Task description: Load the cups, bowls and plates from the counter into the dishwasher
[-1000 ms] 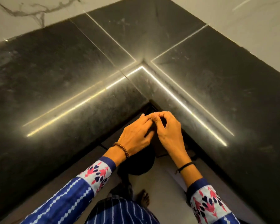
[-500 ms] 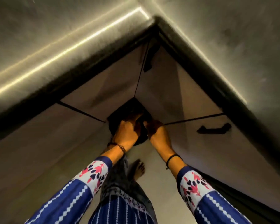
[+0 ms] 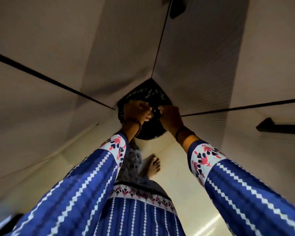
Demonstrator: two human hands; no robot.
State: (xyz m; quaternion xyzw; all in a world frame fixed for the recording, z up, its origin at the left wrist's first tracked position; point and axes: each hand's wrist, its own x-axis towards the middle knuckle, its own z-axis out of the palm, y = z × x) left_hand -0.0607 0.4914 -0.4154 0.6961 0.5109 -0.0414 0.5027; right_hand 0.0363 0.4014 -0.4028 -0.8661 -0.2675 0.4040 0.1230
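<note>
Sleeves: two, blue with white zigzag stripes and white cuffs printed in red and navy; left sleeve [image 3: 85, 184] and right sleeve [image 3: 245, 189] reaching forward and down from the lower corners.
Tunic [image 3: 136, 217]: one, same blue stripe, patterned band across its top edge, between the two sleeves.
Floor [image 3: 186, 193]: pale and glossy, with one bright streak of reflected light at lower right.
Bare foot [image 3: 153, 166]: one in view, toes pointing toward the corner, flat on the floor just beyond the tunic.
Wristbands: two; beaded bracelet [image 3: 138, 126] on the left wrist, thin dark band [image 3: 179, 132] on the right.
Left hand [image 3: 136, 111]: fingers curled in, gripping the top of the black bag; somewhat blurred.
Right hand [image 3: 170, 116]: clenched, pinching the bag's crinkled material, knuckles almost touching the left hand.
Black bag [image 3: 148, 94]: one, shiny and wrinkled, tucked low into the corner where the two cabinet runs meet, partly hidden behind both hands.
Cabinet fronts: two runs, left cabinet front [image 3: 41, 48] and right cabinet front [image 3: 245, 65], pale and matte, split by thin dark gaps.
Handles: two, both black; bar handle [image 3: 279, 129] at far right, upper handle [image 3: 177, 7] at the top edge.
Task items: whereabouts of cups, bowls, plates and dishwasher impossible to tell from this view.
</note>
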